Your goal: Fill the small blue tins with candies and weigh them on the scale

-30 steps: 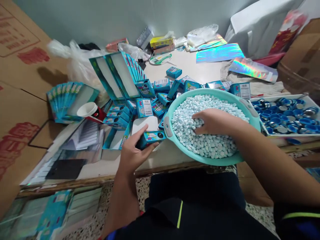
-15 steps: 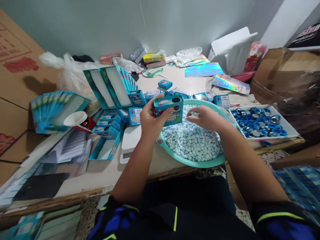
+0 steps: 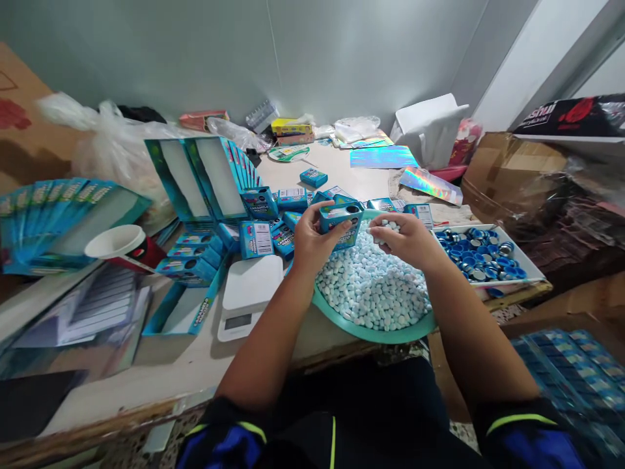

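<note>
Left hand gripping small blue box; right hand pinching pale candies just above teal basin.

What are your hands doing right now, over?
Left hand: teal candy box, gripped. Right hand: pinching pale blue candies above the teal basin. White kitchen scale beside basin, not in the way.

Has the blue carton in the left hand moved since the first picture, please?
Yes: the blue carton went from beside the teal basin to over it.
</note>
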The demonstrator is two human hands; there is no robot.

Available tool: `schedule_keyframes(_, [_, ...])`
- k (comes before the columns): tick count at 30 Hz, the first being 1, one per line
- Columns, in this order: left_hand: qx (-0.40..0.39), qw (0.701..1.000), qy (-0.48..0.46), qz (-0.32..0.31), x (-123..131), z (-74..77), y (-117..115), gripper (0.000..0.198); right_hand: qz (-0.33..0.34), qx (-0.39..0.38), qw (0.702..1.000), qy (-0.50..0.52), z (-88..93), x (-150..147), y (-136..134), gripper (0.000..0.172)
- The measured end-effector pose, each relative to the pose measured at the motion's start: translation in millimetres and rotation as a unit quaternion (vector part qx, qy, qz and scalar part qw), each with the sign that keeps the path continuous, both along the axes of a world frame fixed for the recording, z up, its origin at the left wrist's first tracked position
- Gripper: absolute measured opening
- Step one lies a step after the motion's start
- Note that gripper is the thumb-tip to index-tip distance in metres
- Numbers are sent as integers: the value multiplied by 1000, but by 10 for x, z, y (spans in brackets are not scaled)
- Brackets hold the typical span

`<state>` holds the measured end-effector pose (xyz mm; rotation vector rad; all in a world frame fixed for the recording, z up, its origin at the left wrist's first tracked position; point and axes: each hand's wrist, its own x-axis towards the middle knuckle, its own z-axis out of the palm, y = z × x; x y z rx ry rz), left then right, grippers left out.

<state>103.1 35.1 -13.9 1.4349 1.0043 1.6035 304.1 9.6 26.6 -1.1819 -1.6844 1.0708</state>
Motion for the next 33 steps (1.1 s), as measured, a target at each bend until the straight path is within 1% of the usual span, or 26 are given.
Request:
schedule_keyframes(2, [9,999,19,-32,16,-5,-24,56,-7,-7,998,62,4,-50,0,26])
schedule_keyframes(4, [15,998,31,-51,27,-19,-42,53,-25,3,992,123,54,-105,22,26])
schedule_keyframes(6, [16,997,33,-61,29,-36,-54,52,-59,31,981,183,161,-165,74,27])
schedule_keyframes(9, [15,997,45,-68,19,-47,-71,53,-97,74,961,248,380,-266,206,30])
schedule_keyframes(11, [12,996,59,-67,8,-39,-89,53,-103,95,950,279,494,-344,313,33])
schedule_keyframes(13, [10,995,69,-71,0,-20,-113,53,-101,110,937,315,534,-421,408,36])
schedule_keyframes(15, [9,994,72,-78,-1,0,-141,53,-101,109,926,346,499,-481,470,37])
schedule_keyframes(17, [10,994,74,-84,6,16,-169,51,-108,97,920,365,420,-509,490,37])
schedule_keyframes(20, [15,993,80,-91,25,31,-202,49,-124,76,917,372,309,-491,473,35])
schedule_keyframes(22, [17,992,79,-96,32,37,-214,48,-127,70,920,363,268,-466,463,35])
schedule_keyframes(26, [12,992,77,-96,30,47,-220,50,-126,59,925,353,235,-464,472,32])
schedule_keyframes(29, [10,993,81,-91,27,55,-222,51,-122,46,917,377,223,-488,476,26])
schedule_keyframes(33, [15,991,91,-93,31,59,-225,50,-122,46,909,396,214,-498,457,24])
